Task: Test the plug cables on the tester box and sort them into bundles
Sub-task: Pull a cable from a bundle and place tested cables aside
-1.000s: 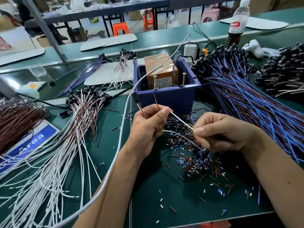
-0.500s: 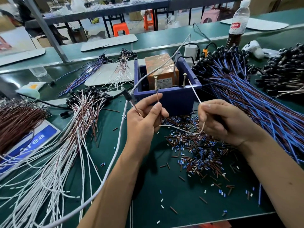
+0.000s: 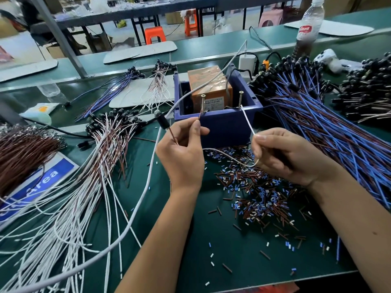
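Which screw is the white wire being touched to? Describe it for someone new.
Find the blue bin holding the orange box. Two upright screws stand at its near wall; it is the right screw, met by the white wire, not the brown one.

My green bench carries the blue box at the middle back. White and brown cables fan out at my left, blue cables pile at my right. Cut sleeve bits litter the mat before the box, and a bottle stands far right.
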